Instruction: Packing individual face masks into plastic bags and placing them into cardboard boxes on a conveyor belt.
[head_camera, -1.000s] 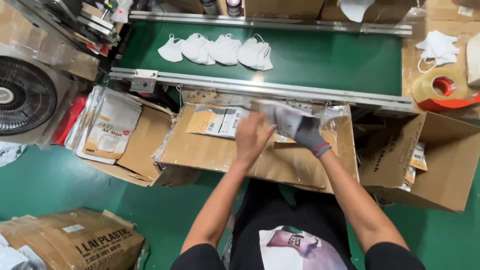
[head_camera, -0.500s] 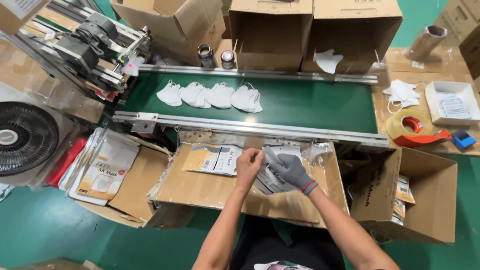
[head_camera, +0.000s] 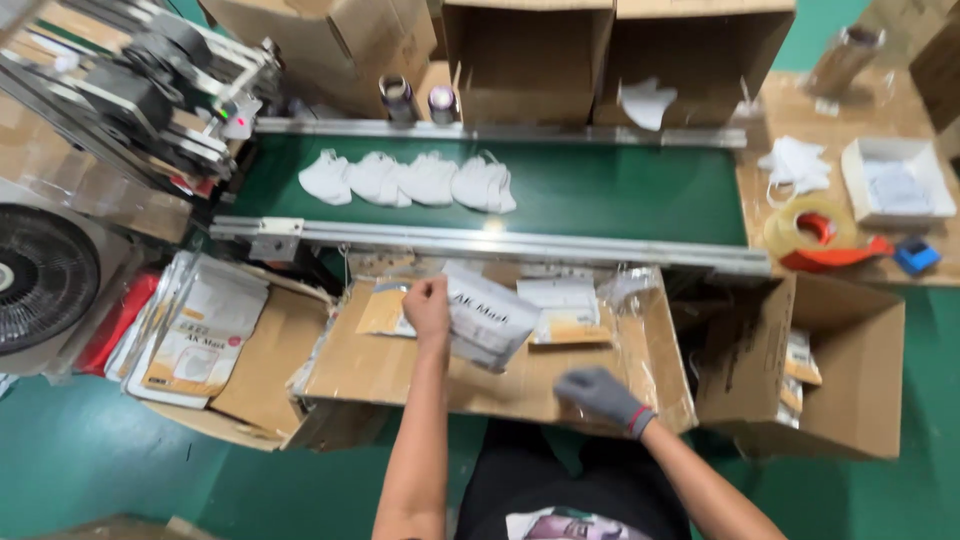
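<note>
My bare left hand grips the top left edge of a flat white mask pouch and holds it above the cardboard work tray in front of me. My right hand, in a grey glove with a red cuff, hovers low over the tray's right part with curled fingers and nothing in it. More pouches lie at the tray's far edge. Several white face masks sit in a row on the green conveyor belt beyond.
A stack of pouches lies on cardboard at my left, beside a black fan. An open carton stands at my right. Tape dispenser, loose masks and a white box rest on the right table. Cartons line the belt's far side.
Both hands held the pouch together before. My right hand has let go and dropped down to the right, while my left hand keeps the pouch. The view tilted and shifted.
</note>
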